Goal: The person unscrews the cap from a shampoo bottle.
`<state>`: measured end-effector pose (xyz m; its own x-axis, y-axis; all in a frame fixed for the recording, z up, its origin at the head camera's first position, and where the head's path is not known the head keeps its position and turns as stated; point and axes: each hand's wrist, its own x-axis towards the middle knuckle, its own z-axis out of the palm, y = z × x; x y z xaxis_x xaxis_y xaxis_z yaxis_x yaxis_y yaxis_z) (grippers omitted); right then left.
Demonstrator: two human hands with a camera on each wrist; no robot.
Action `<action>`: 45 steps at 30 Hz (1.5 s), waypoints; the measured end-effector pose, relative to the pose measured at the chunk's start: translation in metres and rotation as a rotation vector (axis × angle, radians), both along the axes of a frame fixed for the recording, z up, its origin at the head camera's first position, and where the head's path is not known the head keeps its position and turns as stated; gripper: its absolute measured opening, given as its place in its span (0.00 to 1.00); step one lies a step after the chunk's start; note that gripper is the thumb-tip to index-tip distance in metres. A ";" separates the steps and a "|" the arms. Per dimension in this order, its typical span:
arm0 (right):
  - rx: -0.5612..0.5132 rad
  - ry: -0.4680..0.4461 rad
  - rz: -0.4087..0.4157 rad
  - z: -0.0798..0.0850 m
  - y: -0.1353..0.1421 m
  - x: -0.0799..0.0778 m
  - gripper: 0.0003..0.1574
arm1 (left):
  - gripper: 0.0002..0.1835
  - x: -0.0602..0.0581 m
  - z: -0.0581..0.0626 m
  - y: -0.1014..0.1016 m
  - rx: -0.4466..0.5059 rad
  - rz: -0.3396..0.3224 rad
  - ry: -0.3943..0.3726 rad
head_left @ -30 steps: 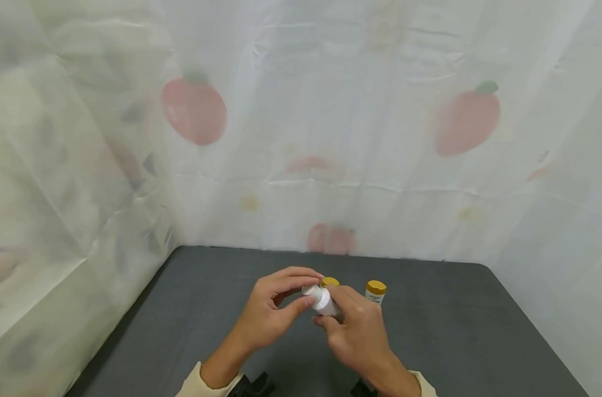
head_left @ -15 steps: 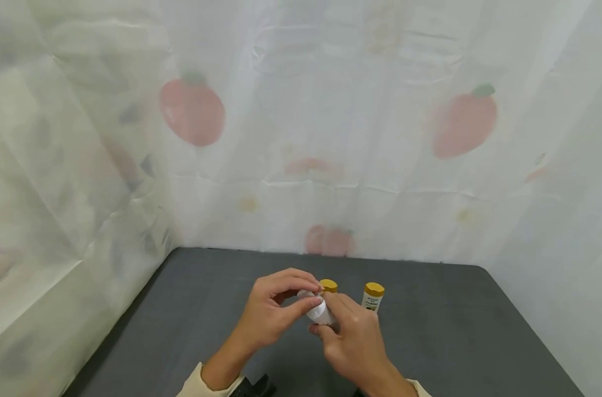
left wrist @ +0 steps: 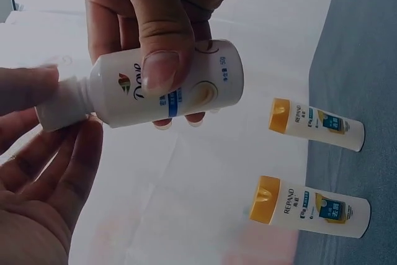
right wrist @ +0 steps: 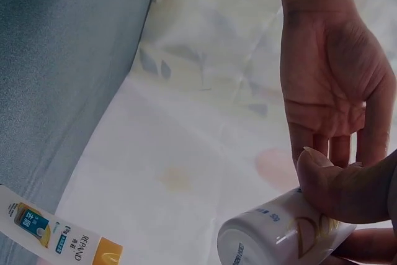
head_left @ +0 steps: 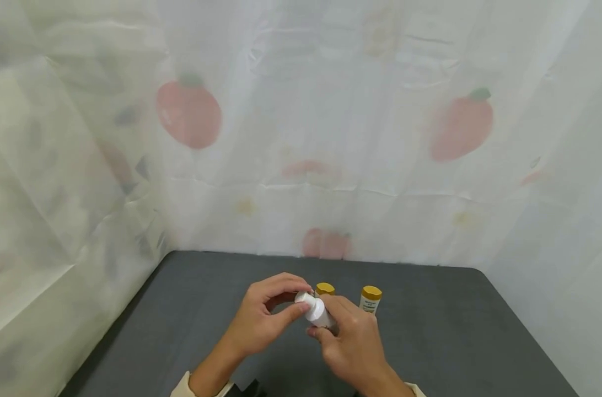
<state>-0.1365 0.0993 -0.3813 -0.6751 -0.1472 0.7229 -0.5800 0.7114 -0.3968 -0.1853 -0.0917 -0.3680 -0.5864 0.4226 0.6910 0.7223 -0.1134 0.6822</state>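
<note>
My right hand (head_left: pixel 354 343) grips a small white lotion bottle (left wrist: pixel 214 85) labelled Dove, its thumb across the label. The bottle is tilted, with its cap end toward my left hand (head_left: pixel 262 317). That hand pinches the white cap (left wrist: pixel 62 107) between thumb and fingers. In the left wrist view a narrow neck shows between cap and body. The right wrist view shows the base of the bottle (right wrist: pixel 260 237) and the right thumb (right wrist: pixel 347 190) pressing its side. The cap is out of sight there.
Behind the hands stand two white REPAND bottles with yellow caps, the right one (head_left: pixel 369 302) and the left one (head_left: pixel 324 289), which the right hand partly hides. They stand on a dark grey table (head_left: pixel 445 325). A pale curtain (head_left: pixel 360 138) with fruit prints hangs behind.
The left thumb and fingers have shifted on the cap, which shows more now. Both hands and the bottle sit slightly lower and further left in the head view, which has itself moved a little.
</note>
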 end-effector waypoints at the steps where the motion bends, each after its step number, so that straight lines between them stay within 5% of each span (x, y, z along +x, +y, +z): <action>1: 0.007 0.009 -0.004 0.000 0.000 0.000 0.32 | 0.12 0.000 0.000 0.001 0.008 0.000 -0.001; 12: 0.031 0.070 -0.008 0.002 0.003 -0.001 0.31 | 0.10 -0.002 0.005 0.008 0.059 -0.018 0.108; 21: 0.019 0.039 -0.021 0.003 0.005 0.000 0.31 | 0.15 0.000 0.006 -0.002 -0.073 -0.003 0.052; 31: 0.020 0.029 0.013 0.000 0.003 0.005 0.34 | 0.14 0.003 0.006 0.007 0.029 -0.064 0.001; 37: 0.007 0.021 0.019 0.001 0.005 0.004 0.35 | 0.11 0.003 0.002 0.012 0.073 -0.025 0.046; 45: -0.015 -0.010 -0.002 0.002 0.006 0.003 0.32 | 0.13 0.002 0.002 0.004 0.007 -0.044 0.018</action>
<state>-0.1338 0.1049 -0.3798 -0.6828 -0.1349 0.7181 -0.5743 0.7067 -0.4133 -0.1830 -0.0875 -0.3665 -0.5552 0.4430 0.7039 0.7284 -0.1496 0.6686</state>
